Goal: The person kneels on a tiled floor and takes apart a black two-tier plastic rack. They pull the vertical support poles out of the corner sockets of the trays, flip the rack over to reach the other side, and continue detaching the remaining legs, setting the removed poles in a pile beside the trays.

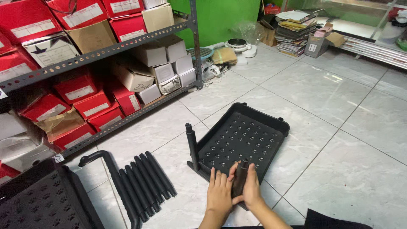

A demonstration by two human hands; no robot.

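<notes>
A black perforated plastic shelf tray (254, 112) lies on the tiled floor. One black tube (192, 144) stands upright in its left corner. At the near corner a second black tube (240, 178) stands, gripped between both hands: my left hand (219, 193) flat against its left side, my right hand (252, 188) wrapped around its right side. Several more black tubes (146, 182) lie side by side on the floor to the left.
A curved black handle bar (106, 163) lies by the loose tubes. Another black perforated tray (42, 199) sits at bottom left. A metal rack (97, 53) with red and white boxes fills the left. Paper stacks and boxes (296, 29) stand at the back.
</notes>
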